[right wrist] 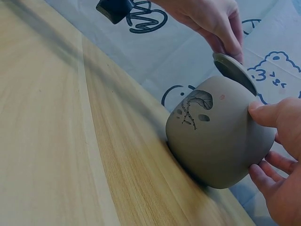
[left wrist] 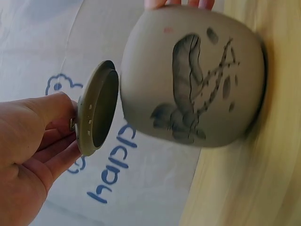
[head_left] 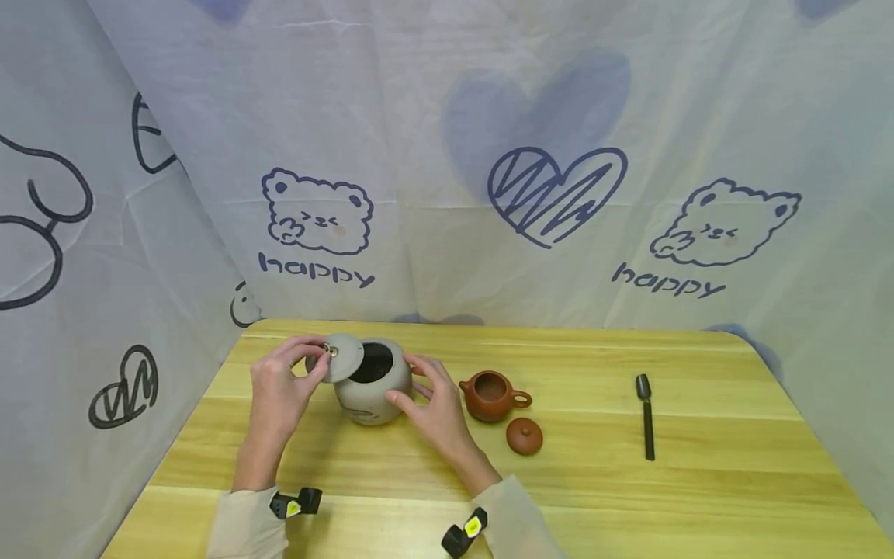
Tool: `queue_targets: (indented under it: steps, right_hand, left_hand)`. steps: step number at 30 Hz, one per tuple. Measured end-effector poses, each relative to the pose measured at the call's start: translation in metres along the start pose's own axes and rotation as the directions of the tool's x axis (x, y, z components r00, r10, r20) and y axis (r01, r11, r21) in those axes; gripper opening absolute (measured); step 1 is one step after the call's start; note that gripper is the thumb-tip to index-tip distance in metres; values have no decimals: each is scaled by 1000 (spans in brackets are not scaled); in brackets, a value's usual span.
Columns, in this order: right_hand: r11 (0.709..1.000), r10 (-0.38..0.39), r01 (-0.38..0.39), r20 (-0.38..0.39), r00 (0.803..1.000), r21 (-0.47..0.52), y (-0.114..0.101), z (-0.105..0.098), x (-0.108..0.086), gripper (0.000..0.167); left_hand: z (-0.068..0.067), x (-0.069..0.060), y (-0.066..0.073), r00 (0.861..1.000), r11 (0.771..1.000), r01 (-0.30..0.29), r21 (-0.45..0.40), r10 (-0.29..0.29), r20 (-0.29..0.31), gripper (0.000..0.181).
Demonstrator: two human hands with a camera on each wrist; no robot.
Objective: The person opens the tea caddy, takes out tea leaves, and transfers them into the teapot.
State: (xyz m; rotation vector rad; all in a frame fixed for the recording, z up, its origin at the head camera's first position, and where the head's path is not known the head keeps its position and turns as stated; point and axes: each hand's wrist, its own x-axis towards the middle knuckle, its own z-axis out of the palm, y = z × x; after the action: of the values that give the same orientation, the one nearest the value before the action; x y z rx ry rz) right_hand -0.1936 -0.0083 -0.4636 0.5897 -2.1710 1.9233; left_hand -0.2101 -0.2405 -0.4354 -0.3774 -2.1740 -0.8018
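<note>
A grey jar [head_left: 370, 400] with a dark painted plant [left wrist: 188, 89] stands upright on the table, its mouth uncovered and dark inside. The left hand [head_left: 286, 384] pinches the small knob of the round grey lid [head_left: 345, 359], which is tilted beside the jar's mouth on the left. In the left wrist view the lid's hollow underside [left wrist: 106, 110] faces the jar. Around the jar's right side the right hand [head_left: 436, 407] holds it with thumb and fingers, as the right wrist view also shows the hand [right wrist: 282, 146] on the jar wall [right wrist: 221, 141].
Right of the jar stand a small brown teapot [head_left: 489, 397], uncovered, and its brown lid [head_left: 524, 436] lying on the table [head_left: 587, 497]. Farther right lies a dark scoop [head_left: 647, 419]. A printed cloth [head_left: 433, 272] hangs behind the table and at the left.
</note>
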Motion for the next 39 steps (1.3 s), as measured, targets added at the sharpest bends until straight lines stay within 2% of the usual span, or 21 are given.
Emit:
queue_targets:
  steps: [9,15,24,31,35,39]
  right_hand:
    - [1000,14,-14,-2,1000,6,1,1,0,56]
    - [1000,24,-24,-4,1000,17,1,1,0,56]
    - [999,37,-37,-13,999,40,1,2,0,55]
    - [996,58,-57,-13,998,63,0,1,0,56]
    - [997,55,-54,-17,998,63,0,1,0,55]
    - [998,55,-54,-23,998,34,22,5,3,56]
  left_hand:
    - [-11,-3,-19,999,1000,13,8,-13,-40,10]
    - [-15,-8,-33,996,997,71,5,-70,-53,10]
    - [-13,-21,-52,989,989,149,22,-149,-13,8]
    - [-5,-35,-64,967,967,253,17,-254,27,7]
    - [-2,-40,-69,960,961,273,38,-275,55,7]
    - [2,-44,-72,955,958,278,64,-283,86,7]
